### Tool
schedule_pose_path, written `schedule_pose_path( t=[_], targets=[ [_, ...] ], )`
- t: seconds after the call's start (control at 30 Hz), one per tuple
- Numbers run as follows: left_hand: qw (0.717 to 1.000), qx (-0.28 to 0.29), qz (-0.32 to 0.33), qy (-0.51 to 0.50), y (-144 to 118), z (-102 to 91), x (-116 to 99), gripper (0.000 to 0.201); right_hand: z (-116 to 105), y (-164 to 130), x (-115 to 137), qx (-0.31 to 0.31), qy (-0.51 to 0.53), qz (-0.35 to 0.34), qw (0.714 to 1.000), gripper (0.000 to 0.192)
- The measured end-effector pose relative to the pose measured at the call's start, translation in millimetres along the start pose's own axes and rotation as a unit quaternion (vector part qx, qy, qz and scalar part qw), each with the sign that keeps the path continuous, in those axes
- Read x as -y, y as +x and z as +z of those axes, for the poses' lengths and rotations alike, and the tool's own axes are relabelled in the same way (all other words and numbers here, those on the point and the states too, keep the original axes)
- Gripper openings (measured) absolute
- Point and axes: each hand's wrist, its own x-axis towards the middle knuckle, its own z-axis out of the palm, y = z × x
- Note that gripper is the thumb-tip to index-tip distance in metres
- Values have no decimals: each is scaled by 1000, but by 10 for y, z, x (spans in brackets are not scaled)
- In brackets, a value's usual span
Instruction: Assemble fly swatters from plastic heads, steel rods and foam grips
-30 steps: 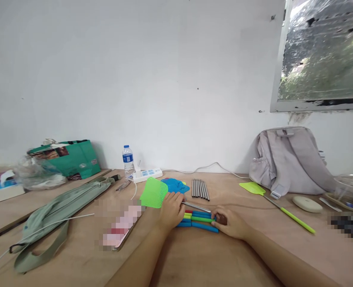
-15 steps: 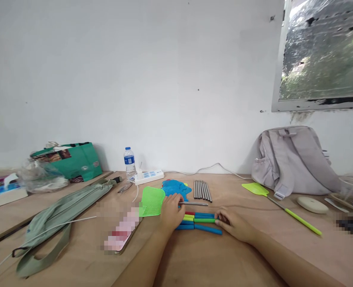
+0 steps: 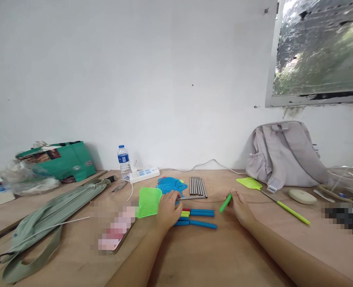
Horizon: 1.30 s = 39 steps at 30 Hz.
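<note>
My left hand (image 3: 169, 208) is closed around one end of a thin metal rod (image 3: 192, 197), which points right, just in front of a row of similar metal rods (image 3: 197, 187). My right hand (image 3: 239, 205) grips a green plastic handle tube (image 3: 225, 202), tilted and lifted off the table. Between the hands lie blue handle tubes (image 3: 203, 225), with yellow and red ones (image 3: 184, 213) partly behind my left fingers. A green mesh fly swatter head (image 3: 150, 201) rests beside my left hand, and blue swatter heads (image 3: 172, 186) are stacked behind it.
An assembled yellow-green fly swatter (image 3: 292, 213) lies at right, near a grey backpack (image 3: 284, 155) and a pale oval object (image 3: 302, 196). At left are a blurred-out phone (image 3: 118, 233), a green-grey strap bag (image 3: 56, 211), a water bottle (image 3: 123, 159) and a power strip (image 3: 144, 174).
My right hand has picked the green handle tube out of the group and carried it up and to the right, tilting it. My left hand keeps the metal rod, with its far end now near the rod row.
</note>
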Motion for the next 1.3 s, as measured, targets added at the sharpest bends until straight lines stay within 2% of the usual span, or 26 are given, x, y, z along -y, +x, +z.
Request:
schedule_pose_path(
  t=[0.1, 0.17, 0.23, 0.33, 0.4, 0.47, 0.57, 0.67, 0.9, 1.1, 1.3],
  targets=[
    [999, 17, 36, -6, -11, 14, 2, 19, -11, 8, 71, -30, 75, 83, 993, 39],
    [998, 25, 61, -4, -19, 21, 7, 24, -17, -10, 151, -2, 90, 90, 992, 38],
    [997, 26, 79, 5, -22, 20, 10, 27, -37, -37, 233, 46, 53, 78, 994, 34],
    [995, 17, 99, 15, -15, 9, 9, 27, -89, -85, 337, 132, -92, -11, 987, 28],
    [994, 14, 109, 20, -7, -4, 2, 26, -123, -129, 388, 176, -200, -91, 960, 25],
    [993, 19, 117, 24, -1, -18, -9, 26, -144, -185, 423, 194, -275, -129, 933, 22],
    [992, 32, 120, 31, 0, -32, -29, 27, -152, -272, 458, 192, -329, -123, 916, 26],
    [992, 44, 116, 32, -7, -33, -46, 28, -148, -327, 505, 207, -339, -130, 908, 31],
    [991, 42, 127, 21, -4, -41, -55, 30, -140, -321, 653, 158, -310, -146, 926, 27],
    [990, 62, 129, -12, 3, -66, -45, 31, -183, -296, 671, 142, -327, -209, 911, 25],
    [984, 66, 159, -42, 6, -54, -15, 30, -227, -285, 679, 134, -358, -256, 888, 27]
  ],
)
